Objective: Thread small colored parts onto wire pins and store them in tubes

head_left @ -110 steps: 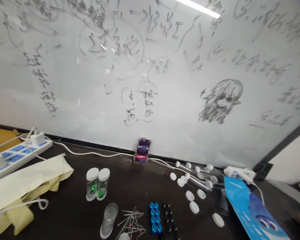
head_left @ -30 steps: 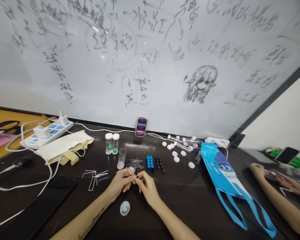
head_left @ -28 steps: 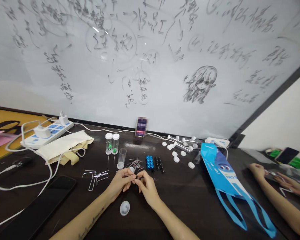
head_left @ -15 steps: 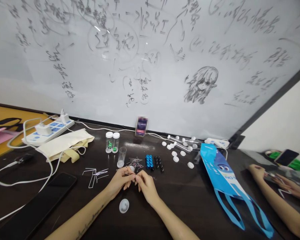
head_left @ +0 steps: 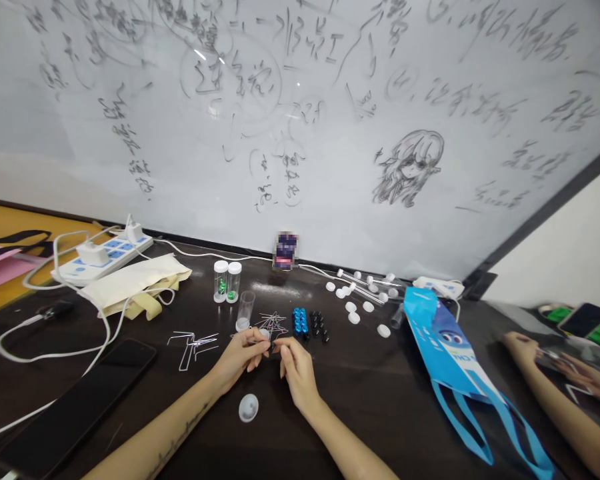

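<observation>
My left hand (head_left: 244,351) pinches a small dark piece (head_left: 271,347), too small to name, between thumb and fingertips. Close by on the right, my right hand (head_left: 298,373) has its thumb and index finger drawn together beside that piece; what they hold, if anything, is hidden. Below the hands lies a round translucent cup or lid (head_left: 249,408). Thin metal pins (head_left: 274,323) are scattered just beyond the fingertips, with a whitish round piece (head_left: 264,333) partly behind my left hand. Blue beads (head_left: 300,322) and black beads (head_left: 319,325) sit in rows farther right.
A clear tube (head_left: 245,311) and two white-capped tubes with green contents (head_left: 227,283) stand behind. Bent metal wires (head_left: 193,347) and a black phone (head_left: 80,407) lie left. White caps (head_left: 353,317) and a blue bag (head_left: 443,347) are right, near another person's arm (head_left: 555,393).
My right hand has drawn slightly right, opening a small gap from my left hand and exposing the dark piece. The whole view has shifted a little.
</observation>
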Demonstrator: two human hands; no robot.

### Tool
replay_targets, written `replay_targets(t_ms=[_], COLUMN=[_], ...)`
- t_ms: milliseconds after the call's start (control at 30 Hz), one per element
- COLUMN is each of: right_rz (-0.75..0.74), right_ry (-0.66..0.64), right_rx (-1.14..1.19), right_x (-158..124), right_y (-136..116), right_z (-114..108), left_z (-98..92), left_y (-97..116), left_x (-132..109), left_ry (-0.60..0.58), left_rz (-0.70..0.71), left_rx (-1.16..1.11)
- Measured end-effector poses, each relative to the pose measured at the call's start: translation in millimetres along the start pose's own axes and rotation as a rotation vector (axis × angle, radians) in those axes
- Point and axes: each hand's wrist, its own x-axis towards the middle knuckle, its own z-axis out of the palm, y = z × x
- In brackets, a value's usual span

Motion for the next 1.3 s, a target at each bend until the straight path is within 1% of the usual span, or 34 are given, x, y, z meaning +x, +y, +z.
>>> replay_targets(t_ms=[267,500,833,1300], right_rz=[-0.004,-0.04,-0.036,-0.048], right_ry=[-0.022,-0.04,-0.053,-0.069], right_rx=[0.002,-0.014,-0.001,0.032], right_x=[0.9,0.5,1.2,-0.3], right_y=[2.2,0.4,4.6,3.0], right_z=[1.0,0.3,1.6,1.5], left_z=[-1.4,-2.0,-1.9,-2.7], left_y=[-0.2,-1.8,-1.4,-3.0], left_x=[0.1,0.3,0.8,0.8], left_ry=[-0.01,-0.027,-0.031,-0.045], left_rz=[-0.003,0.011,0.005,-0.005], left_rx=[-0.006,-0.004,-0.007,-0.018])
